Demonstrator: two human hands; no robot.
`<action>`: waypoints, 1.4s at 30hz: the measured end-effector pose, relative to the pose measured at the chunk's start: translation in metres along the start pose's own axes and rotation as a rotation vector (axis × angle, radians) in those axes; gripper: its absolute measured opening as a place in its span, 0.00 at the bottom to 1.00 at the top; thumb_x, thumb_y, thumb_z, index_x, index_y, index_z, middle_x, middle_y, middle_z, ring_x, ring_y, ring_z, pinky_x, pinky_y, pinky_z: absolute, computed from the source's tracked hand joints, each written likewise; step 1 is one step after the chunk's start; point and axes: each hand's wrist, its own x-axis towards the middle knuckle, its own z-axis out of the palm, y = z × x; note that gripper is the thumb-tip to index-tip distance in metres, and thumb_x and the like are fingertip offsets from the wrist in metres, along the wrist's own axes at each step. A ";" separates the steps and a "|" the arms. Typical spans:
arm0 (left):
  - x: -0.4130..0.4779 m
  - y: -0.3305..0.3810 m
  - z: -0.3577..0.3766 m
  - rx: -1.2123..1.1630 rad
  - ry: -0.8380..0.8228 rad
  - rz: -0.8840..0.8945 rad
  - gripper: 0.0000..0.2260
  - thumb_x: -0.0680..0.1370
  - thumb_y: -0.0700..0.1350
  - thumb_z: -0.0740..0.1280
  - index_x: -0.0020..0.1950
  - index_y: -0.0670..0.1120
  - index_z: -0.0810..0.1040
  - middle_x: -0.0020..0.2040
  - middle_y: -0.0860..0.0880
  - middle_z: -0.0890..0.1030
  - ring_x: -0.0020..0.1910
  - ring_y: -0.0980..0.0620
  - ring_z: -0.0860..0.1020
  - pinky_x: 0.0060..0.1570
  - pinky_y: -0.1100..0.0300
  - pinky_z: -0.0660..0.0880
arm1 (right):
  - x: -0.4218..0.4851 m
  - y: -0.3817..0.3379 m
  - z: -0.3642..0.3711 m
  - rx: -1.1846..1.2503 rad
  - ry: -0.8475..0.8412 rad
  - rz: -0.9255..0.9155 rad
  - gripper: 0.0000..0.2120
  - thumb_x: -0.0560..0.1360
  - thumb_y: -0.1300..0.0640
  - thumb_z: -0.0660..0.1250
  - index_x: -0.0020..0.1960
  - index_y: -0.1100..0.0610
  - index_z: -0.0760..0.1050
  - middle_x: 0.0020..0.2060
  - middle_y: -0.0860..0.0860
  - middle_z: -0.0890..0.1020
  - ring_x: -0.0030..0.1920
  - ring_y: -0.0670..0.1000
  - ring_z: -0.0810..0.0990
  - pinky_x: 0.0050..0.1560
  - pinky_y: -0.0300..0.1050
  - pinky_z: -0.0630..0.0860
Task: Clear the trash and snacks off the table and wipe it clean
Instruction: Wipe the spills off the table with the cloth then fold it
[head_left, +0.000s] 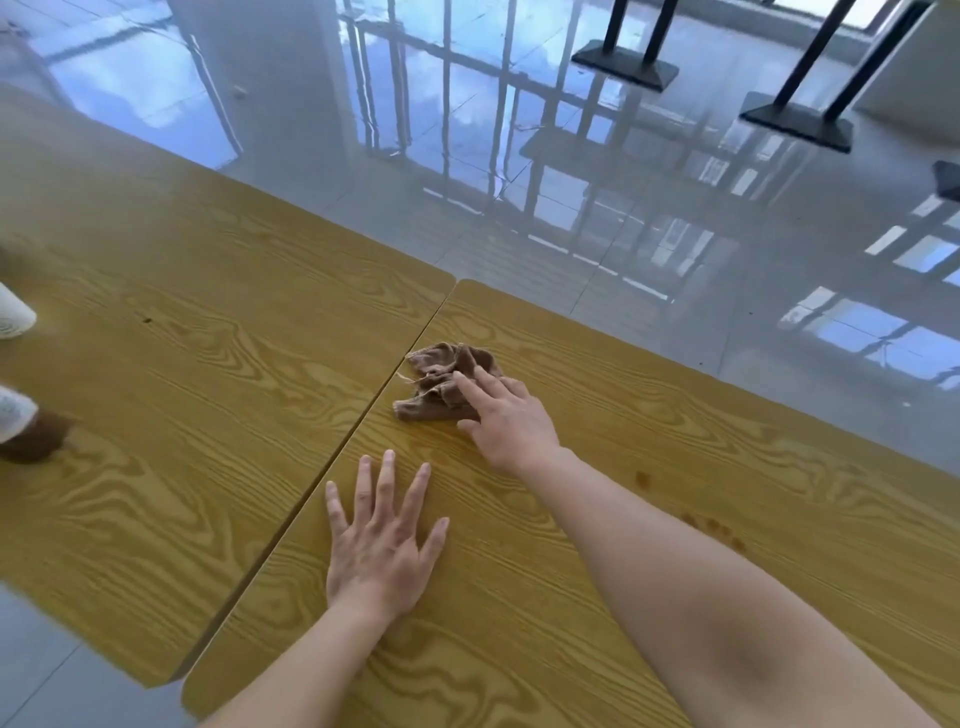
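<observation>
A crumpled brown cloth (441, 382) lies on the right-hand wooden table (649, 441), close to the seam between the two tables. My right hand (506, 421) rests on the cloth's near right side, fingers spread over it and pressing down rather than closed around it. My left hand (382, 540) lies flat on the same table, palm down with fingers apart, nearer to me and holding nothing. A few small dark stains (711, 530) mark the wood beside my right forearm.
A second wooden table (182, 322) adjoins on the left. At its left edge stand a white paper cup (13, 312) and a brown-and-white cup (26, 426), both partly cut off. Glossy tiled floor lies beyond, with black table bases (626, 65) far back.
</observation>
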 end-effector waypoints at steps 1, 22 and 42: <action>0.000 -0.001 0.000 -0.007 0.004 0.002 0.31 0.78 0.69 0.45 0.79 0.59 0.46 0.81 0.46 0.48 0.79 0.44 0.41 0.73 0.34 0.40 | 0.001 0.001 0.003 -0.047 0.029 0.000 0.28 0.82 0.45 0.59 0.78 0.37 0.51 0.78 0.46 0.60 0.75 0.57 0.57 0.71 0.57 0.60; -0.018 0.018 -0.003 -0.012 -0.077 0.220 0.30 0.79 0.64 0.45 0.79 0.55 0.54 0.80 0.45 0.52 0.79 0.43 0.45 0.75 0.37 0.45 | -0.272 0.047 0.053 0.029 0.158 0.240 0.17 0.67 0.51 0.62 0.56 0.45 0.76 0.46 0.46 0.77 0.46 0.53 0.78 0.43 0.48 0.75; -0.050 0.099 0.019 0.001 -0.031 0.288 0.32 0.77 0.67 0.41 0.79 0.57 0.51 0.81 0.46 0.49 0.79 0.45 0.42 0.75 0.41 0.40 | -0.350 0.065 0.110 -0.017 0.236 0.333 0.25 0.83 0.38 0.46 0.77 0.42 0.59 0.79 0.46 0.57 0.80 0.53 0.44 0.76 0.54 0.48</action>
